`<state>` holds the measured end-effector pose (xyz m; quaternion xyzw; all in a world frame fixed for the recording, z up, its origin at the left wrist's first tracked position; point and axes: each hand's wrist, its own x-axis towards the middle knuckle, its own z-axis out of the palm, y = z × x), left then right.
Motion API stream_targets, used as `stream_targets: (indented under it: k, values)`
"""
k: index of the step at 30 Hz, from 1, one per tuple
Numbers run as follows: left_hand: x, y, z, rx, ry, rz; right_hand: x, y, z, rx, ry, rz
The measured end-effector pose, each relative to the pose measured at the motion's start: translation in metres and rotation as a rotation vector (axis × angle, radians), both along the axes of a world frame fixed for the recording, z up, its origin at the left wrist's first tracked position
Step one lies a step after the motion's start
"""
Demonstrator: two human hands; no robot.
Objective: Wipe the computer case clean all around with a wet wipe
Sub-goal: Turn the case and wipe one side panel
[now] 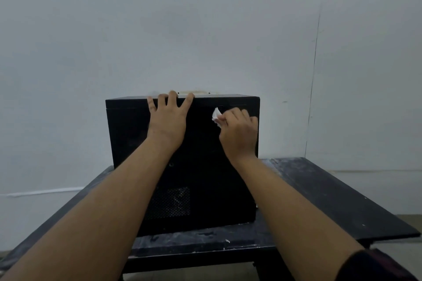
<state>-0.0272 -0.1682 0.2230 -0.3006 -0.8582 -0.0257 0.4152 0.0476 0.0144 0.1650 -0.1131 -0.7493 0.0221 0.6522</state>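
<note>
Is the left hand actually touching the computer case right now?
Touching. The head view shows the left hand laid flat against the computer case on its near face, fingertips reaching its top edge, with no gap visible.

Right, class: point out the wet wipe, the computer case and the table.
wet wipe [216, 114], head view: its white tip that shows.
computer case [202, 162], head view: dark front panel, near the middle.
table [331, 189], head view: bare top right of the case.
</note>
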Motion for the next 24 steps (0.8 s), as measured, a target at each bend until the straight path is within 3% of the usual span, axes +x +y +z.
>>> stream_targets:
  k: [8,12,17,21,24]
  values:
    - [0.001,0.002,-0.002,0.021,0.003,0.003,0.011,0.023,0.047,-0.209,0.074,0.014]
    - [0.002,0.000,-0.001,0.028,-0.008,-0.014,0.003,0.004,0.028,-0.074,0.001,0.067]
    - [0.003,0.001,-0.001,0.031,-0.015,-0.014,0.018,0.027,-0.007,0.045,-0.038,-0.028]
    - [0.003,0.003,-0.001,0.038,-0.007,-0.002,0.025,0.045,0.032,-0.143,0.082,-0.017]
    - [0.002,0.002,-0.002,0.041,-0.009,-0.017,0.020,0.036,0.053,-0.165,0.054,0.053]
